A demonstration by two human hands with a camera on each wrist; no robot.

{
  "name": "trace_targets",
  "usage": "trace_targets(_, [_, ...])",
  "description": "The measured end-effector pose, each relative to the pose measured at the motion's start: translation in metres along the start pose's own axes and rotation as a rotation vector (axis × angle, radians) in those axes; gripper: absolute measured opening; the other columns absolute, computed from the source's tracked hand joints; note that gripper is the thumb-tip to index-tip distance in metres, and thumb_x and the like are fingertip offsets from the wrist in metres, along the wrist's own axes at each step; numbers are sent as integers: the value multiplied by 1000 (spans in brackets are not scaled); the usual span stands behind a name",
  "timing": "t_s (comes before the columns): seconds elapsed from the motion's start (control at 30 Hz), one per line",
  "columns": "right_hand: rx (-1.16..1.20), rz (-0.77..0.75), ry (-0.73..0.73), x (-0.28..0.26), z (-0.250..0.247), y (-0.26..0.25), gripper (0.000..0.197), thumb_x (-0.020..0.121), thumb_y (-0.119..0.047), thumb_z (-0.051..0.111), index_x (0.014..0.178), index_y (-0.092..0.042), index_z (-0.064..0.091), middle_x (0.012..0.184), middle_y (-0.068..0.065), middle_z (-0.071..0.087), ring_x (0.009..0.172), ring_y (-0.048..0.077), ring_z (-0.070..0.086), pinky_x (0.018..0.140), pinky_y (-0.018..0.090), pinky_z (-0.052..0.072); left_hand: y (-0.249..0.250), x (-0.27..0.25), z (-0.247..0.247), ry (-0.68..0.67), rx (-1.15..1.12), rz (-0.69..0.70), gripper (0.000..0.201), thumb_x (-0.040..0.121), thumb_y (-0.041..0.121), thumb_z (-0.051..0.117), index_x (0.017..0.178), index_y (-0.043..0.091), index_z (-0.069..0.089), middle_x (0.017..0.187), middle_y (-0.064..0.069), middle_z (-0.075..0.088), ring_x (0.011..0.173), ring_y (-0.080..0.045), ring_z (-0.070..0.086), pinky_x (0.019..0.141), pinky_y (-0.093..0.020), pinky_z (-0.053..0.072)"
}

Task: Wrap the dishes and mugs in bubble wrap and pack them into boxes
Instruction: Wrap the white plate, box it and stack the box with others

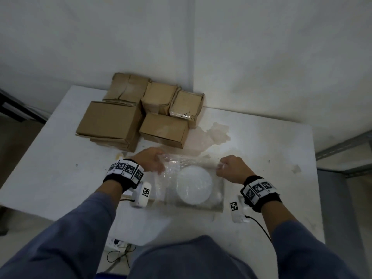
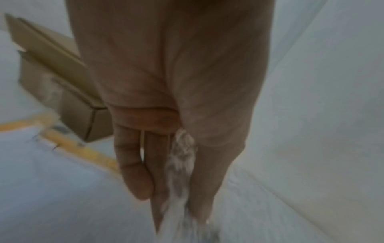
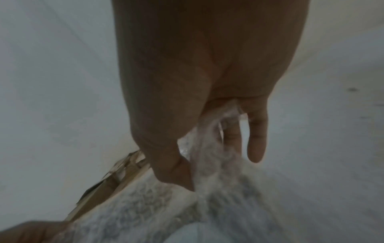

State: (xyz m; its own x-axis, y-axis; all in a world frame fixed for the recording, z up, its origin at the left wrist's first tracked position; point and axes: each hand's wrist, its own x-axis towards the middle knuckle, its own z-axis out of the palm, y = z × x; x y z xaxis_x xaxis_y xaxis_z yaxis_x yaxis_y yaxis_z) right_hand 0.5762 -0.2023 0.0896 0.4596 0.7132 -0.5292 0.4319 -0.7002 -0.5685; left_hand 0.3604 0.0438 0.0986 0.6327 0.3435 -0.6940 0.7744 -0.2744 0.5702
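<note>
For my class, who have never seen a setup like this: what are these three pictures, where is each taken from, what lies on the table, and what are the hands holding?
No machine here: a person works with two bare hands, wearing cameras. The wide picture comes from a head camera looking down; the two close, blurry ones come from cameras strapped to each wrist, looking along the fingers. On the white table lie several brown cardboard boxes at the far side. Nearer, a round white dish sits on a clear sheet of bubble wrap. The left hand and the right hand each grip the sheet's far edge, one at each end. The wrist views show the wrap pinched between thumb and fingers. The dish is not yet wrapped.
</note>
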Motion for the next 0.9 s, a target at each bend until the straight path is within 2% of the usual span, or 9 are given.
trace_targets(0.07, [27, 64, 20, 5, 6, 12, 11, 82, -24, 69, 81, -17, 61, 83, 3, 63, 75, 22, 62, 56, 24, 41, -10, 6, 12, 77, -61, -21, 47, 76, 2, 78, 117, 11, 58, 79, -11, 74, 73, -27, 70, 57, -27, 49])
trace_targets(0.13, [50, 114, 59, 9, 14, 23, 20, 82, -23, 70, 97, -19, 57, 94, 8, 63, 78, 24, 61, 57, 26, 43, -17, 11, 25, 138, -112, -29, 50, 74, -5, 77, 117, 11, 56, 84, -11, 67, 75, -30, 66, 54, -31, 50])
trace_targets(0.2, [59, 154, 94, 10, 22, 28, 33, 83, -25, 71, 110, -21, 51, 97, 11, 62, 76, 24, 61, 58, 28, 45, -23, 12, 35, 239, -81, -24, 53, 71, -4, 77, 113, 18, 54, 87, -10, 60, 78, -29, 62, 64, -42, 58])
trace_targets(0.27, [-16, 174, 186, 6, 28, 28, 47, 85, -34, 71, 122, -20, 47, 107, 12, 58, 88, 28, 60, 70, 33, 49, -27, 9, 44, 343, -76, -4, 59, 73, -4, 73, 120, 20, 47, 93, -13, 59, 81, -30, 62, 70, -48, 58])
trace_targets(0.4, [-427, -43, 530, -16, 37, 15, 45, 75, -30, 74, 114, -15, 58, 110, 8, 53, 98, 29, 54, 83, 40, 46, -19, -13, 67, 678, 202, 237, 63, 72, 5, 74, 127, 16, 47, 120, -8, 44, 101, -26, 52, 75, -39, 55])
trace_targets(0.5, [-476, -241, 532, -36, 51, -2, 43, 60, -16, 75, 102, -15, 64, 112, 9, 55, 100, 29, 54, 85, 39, 46, -6, -32, 87, 507, 430, 435, 56, 69, 23, 76, 120, 23, 52, 120, -3, 46, 102, -22, 52, 76, -34, 52])
trace_targets(0.6, [-563, -266, 445, -54, 69, -9, 53, 56, -15, 78, 108, -16, 63, 131, 15, 52, 121, 33, 48, 102, 45, 38, -10, -37, 111, 276, 569, 427, 67, 70, 40, 72, 130, 28, 46, 136, -4, 40, 120, -23, 44, 88, -34, 48])
trace_targets(0.77, [-627, -345, 340, -65, 89, -5, 59, 59, -15, 73, 118, -16, 61, 142, 22, 45, 136, 39, 39, 116, 53, 25, -24, -26, 129, 215, 622, 420, 73, 65, 28, 67, 133, 19, 43, 146, -17, 29, 130, -36, 42, 103, -35, 43])
trace_targets(0.9, [-608, -465, 288, -62, 93, -10, 54, 58, -6, 70, 111, -10, 65, 140, 24, 50, 132, 40, 46, 111, 53, 38, -28, -19, 126, 188, 641, 425, 77, 67, 33, 70, 136, 21, 38, 153, -17, 18, 139, -38, 30, 107, -38, 42])
